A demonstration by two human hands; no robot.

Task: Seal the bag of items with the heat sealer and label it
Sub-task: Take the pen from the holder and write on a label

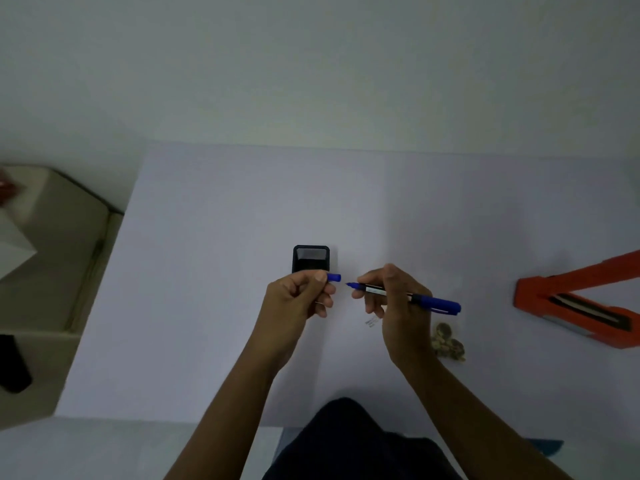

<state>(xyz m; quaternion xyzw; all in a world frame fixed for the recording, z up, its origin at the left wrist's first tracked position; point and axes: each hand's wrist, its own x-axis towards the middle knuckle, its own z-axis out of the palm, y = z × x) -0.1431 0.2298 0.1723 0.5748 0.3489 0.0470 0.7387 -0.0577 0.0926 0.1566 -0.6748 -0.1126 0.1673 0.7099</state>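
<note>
My right hand [394, 296] holds a blue marker [429, 301] with its bare tip pointing left. My left hand [299, 294] pinches the marker's blue cap [334, 277] a short gap away from the tip. A clear bag [446, 342] of small brownish items lies on the white table just right of my right wrist, partly hidden by the wrist. Faint writing [370, 322] shows below my right hand. The orange heat sealer [575, 306] stands with its arm raised at the table's right side.
A black holder [311, 258] stands just behind my left hand. The white table [225, 220] ends at the left, where a beige surface [52, 271] lies lower, with a dark object [12, 365] on it. A wall rises behind the table.
</note>
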